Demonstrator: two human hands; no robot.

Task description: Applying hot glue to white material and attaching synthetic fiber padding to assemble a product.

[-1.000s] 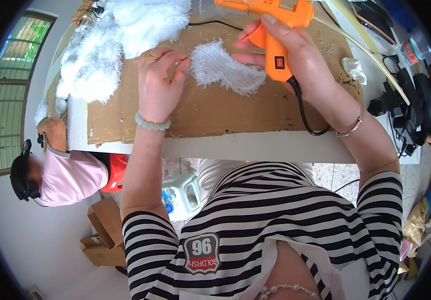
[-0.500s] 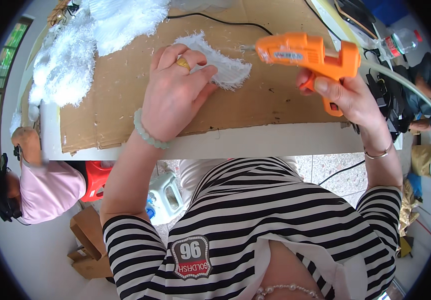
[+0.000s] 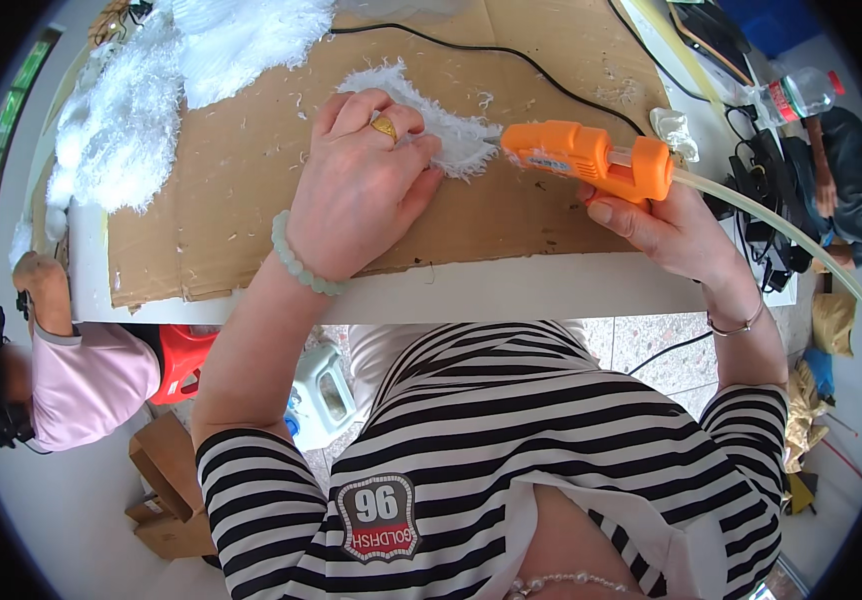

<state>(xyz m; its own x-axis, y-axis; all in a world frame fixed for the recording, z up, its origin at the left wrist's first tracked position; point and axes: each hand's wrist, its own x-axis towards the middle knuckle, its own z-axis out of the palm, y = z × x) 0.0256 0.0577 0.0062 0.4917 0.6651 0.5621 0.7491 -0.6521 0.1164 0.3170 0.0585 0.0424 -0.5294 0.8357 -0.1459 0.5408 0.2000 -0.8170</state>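
An orange hot glue gun (image 3: 586, 160) is gripped in my right hand (image 3: 676, 230), its fingers wrapped round the handle. The metal nozzle points left and reaches the right end of a small white piece of fluffy fabric (image 3: 461, 140) on the cardboard. A clear glue stick runs out of the gun's back toward the right. My left hand (image 3: 366, 180), with curled fingers, holds the fabric's left part; the fingertips are partly hidden behind the hand.
A brown cardboard sheet (image 3: 251, 190) covers the white table. White fluffy fabric (image 3: 131, 120) is heaped at the far left. A black cable (image 3: 541, 70) crosses the cardboard. At the right stand a plastic bottle (image 3: 801, 95) and black cords. A person in pink (image 3: 91, 385) is at the left.
My right hand has brought the glue gun left and down, so its nozzle now meets the fabric's right end. A crumpled whitish scrap behind the gun has come into sight. My left hand stays on the fabric.
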